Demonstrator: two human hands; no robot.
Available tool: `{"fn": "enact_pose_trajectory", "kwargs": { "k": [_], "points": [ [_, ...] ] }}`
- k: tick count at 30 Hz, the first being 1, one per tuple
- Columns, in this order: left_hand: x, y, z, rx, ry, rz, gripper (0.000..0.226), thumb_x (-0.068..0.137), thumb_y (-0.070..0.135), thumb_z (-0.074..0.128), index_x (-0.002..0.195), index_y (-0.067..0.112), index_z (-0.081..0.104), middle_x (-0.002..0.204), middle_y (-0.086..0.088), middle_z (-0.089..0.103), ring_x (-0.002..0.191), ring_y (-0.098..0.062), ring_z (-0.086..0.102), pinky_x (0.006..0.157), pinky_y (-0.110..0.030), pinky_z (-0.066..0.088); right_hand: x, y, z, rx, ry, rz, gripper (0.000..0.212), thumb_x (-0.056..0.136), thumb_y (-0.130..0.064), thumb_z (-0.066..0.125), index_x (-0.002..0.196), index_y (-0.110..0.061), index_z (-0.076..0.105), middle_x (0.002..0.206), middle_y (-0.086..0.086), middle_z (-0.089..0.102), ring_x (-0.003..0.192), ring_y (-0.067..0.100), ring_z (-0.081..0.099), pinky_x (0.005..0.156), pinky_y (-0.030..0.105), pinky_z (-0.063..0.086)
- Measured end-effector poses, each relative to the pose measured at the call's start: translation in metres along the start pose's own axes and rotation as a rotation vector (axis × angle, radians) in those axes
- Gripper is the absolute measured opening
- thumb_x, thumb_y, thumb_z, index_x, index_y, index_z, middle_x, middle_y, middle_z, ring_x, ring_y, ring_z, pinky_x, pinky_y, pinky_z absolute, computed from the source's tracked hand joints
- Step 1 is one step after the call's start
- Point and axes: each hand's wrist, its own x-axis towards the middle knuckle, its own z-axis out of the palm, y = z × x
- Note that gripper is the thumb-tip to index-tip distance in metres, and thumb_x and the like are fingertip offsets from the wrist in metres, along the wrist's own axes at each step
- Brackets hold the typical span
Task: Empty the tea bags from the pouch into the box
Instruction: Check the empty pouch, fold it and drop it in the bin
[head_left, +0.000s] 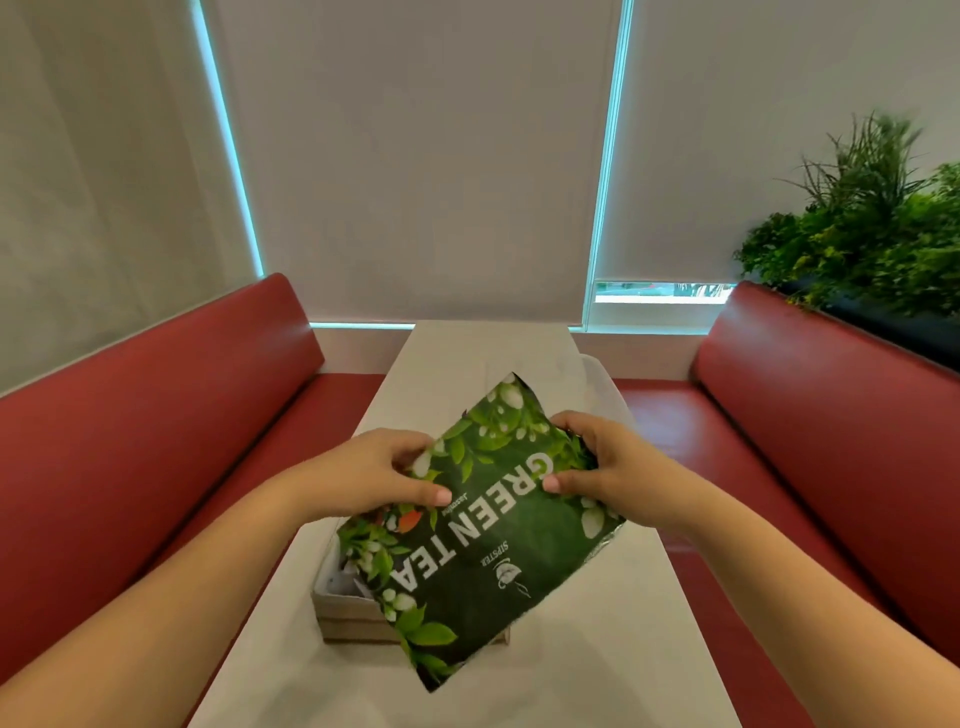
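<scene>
Two hands, the left hand (382, 470) and the right hand (602, 467), have their fingers (439, 496) clamped on the green tea pouch (483, 535), tilted over a wooden box (343, 618) just below them on the white table (597, 649); beyond, red benches (156, 415) and window blinds (415, 156).

A dark green pouch (483, 525), printed with lighter green leaves, white blossoms and white lettering, is seen between the fingers (410, 457). A silver lining is shown at its edge just below the right fingers. Beneath, a pale wooden box (345, 618), a white surface (597, 649) and red seats (156, 426) are seen.
</scene>
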Motion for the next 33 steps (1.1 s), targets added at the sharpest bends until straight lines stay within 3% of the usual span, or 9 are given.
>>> {"fn": "enact_pose_trajectory", "kwargs": {
  "k": [5,10,15,17,19,25,28,30,33],
  "points": [
    [-0.007,-0.005,0.001,-0.254,0.132,0.032,0.031,0.082,0.012,0.070,0.112,0.018,0.065,0.104,-0.004,0.075,0.095,-0.024,0.071,0.086,-0.040,0.054,0.012,-0.013,0.011,0.034,0.073,-0.049,0.033,0.080,-0.020,0.074,0.109,-0.025,0.059,0.107,0.003,0.071,0.096,0.019,0.069,0.079,0.039,0.059],
    [-0.041,-0.046,-0.017,-0.324,0.239,0.000,0.029,0.082,0.004,0.068,0.110,0.014,0.065,0.101,-0.005,0.075,0.091,-0.024,0.072,0.079,-0.033,0.058,0.031,-0.020,0.049,-0.002,-0.167,-0.010,0.040,0.086,-0.015,0.067,0.122,-0.023,0.053,0.115,0.004,0.065,0.102,0.019,0.066,0.077,0.033,0.057],
    [-0.100,-0.114,-0.044,-0.338,0.374,-0.148,0.026,0.082,0.010,0.070,0.108,0.012,0.065,0.097,-0.008,0.076,0.087,-0.030,0.072,0.082,-0.050,0.054,0.069,-0.042,0.136,-0.316,-0.205,-0.124,0.027,0.087,-0.036,0.060,0.113,-0.033,0.053,0.099,-0.008,0.067,0.092,0.013,0.065,0.087,0.039,0.052],
    [-0.131,-0.150,-0.054,-0.334,0.418,-0.228,0.030,0.078,0.022,0.076,0.105,0.014,0.067,0.095,-0.012,0.075,0.085,-0.038,0.070,0.079,-0.052,0.054,0.082,-0.053,0.182,-0.341,-0.247,-0.139,0.023,0.089,-0.027,0.061,0.111,-0.027,0.055,0.090,-0.012,0.063,0.082,0.002,0.060,0.082,0.023,0.052],
    [-0.163,-0.188,-0.062,-0.321,0.472,-0.321,0.038,0.070,0.033,0.080,0.104,0.019,0.068,0.096,-0.019,0.074,0.088,-0.044,0.068,0.080,-0.053,0.054,0.094,-0.057,0.234,-0.224,-0.328,-0.143,0.024,0.089,-0.013,0.061,0.112,-0.019,0.056,0.096,-0.006,0.065,0.089,0.008,0.061,0.087,0.034,0.051],
    [-0.250,-0.286,-0.069,-0.197,0.628,-0.513,0.032,0.076,0.021,0.077,0.100,0.033,0.060,0.097,0.014,0.069,0.093,-0.004,0.064,0.080,-0.029,0.048,0.121,-0.062,0.384,-0.243,-0.490,-0.154,0.023,0.093,-0.011,0.055,0.113,-0.021,0.052,0.098,-0.001,0.066,0.084,0.016,0.062,0.067,0.022,0.049],
    [-0.282,-0.320,-0.074,-0.104,0.669,-0.558,0.042,0.075,0.027,0.077,0.113,0.027,0.058,0.103,0.011,0.067,0.094,-0.003,0.061,0.082,-0.027,0.048,0.123,-0.061,0.450,-0.298,-0.549,-0.146,0.026,0.090,-0.009,0.055,0.115,-0.019,0.053,0.098,0.010,0.068,0.085,0.025,0.065,0.074,0.039,0.054],
    [-0.300,-0.336,-0.079,-0.022,0.666,-0.565,0.037,0.076,0.020,0.076,0.108,0.029,0.058,0.094,0.017,0.064,0.086,0.005,0.058,0.074,-0.020,0.045,0.122,-0.056,0.492,-0.333,-0.593,-0.141,0.021,0.088,-0.007,0.052,0.108,-0.016,0.053,0.092,0.013,0.068,0.082,0.030,0.064,0.071,0.040,0.052],
    [-0.322,-0.366,-0.079,0.126,0.604,-0.581,0.035,0.074,0.019,0.075,0.104,0.031,0.060,0.094,0.017,0.063,0.090,-0.003,0.059,0.076,-0.023,0.045,0.118,-0.044,0.547,-0.427,-0.641,-0.150,0.012,0.087,-0.006,0.047,0.096,-0.014,0.048,0.087,0.018,0.066,0.080,0.038,0.063,0.064,0.038,0.047]
  ]
}}
